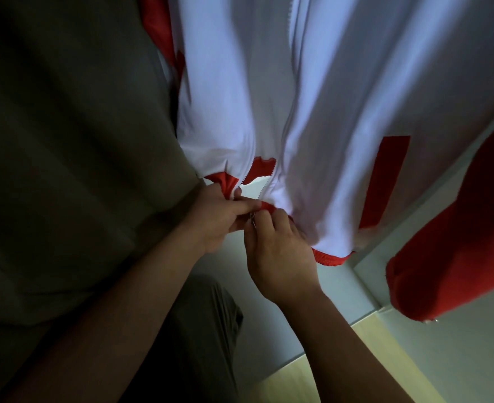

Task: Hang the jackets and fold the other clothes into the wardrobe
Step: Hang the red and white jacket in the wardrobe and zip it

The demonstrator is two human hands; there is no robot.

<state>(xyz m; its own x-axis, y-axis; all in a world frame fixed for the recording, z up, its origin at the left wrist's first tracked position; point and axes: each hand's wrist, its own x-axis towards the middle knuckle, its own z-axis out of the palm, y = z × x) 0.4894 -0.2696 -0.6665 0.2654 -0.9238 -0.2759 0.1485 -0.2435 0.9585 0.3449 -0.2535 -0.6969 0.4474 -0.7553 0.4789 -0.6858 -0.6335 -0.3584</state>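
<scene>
A white jacket (pixel 341 97) with red trim hangs in front of the person, its zipper (pixel 290 117) closed almost to the hem. At that hem, the left hand (pixel 219 219) pinches the red edge, and the right hand (pixel 280 257) pinches the metal zipper pull (pixel 253 221). A dark garment (pixel 65 141) hangs just left of the jacket.

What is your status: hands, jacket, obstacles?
Left hand pinches the red hem of the white jacket. Right hand pinches the zip end. Zip apart at bottom. Dark cloth close on left, not blocking.
</scene>
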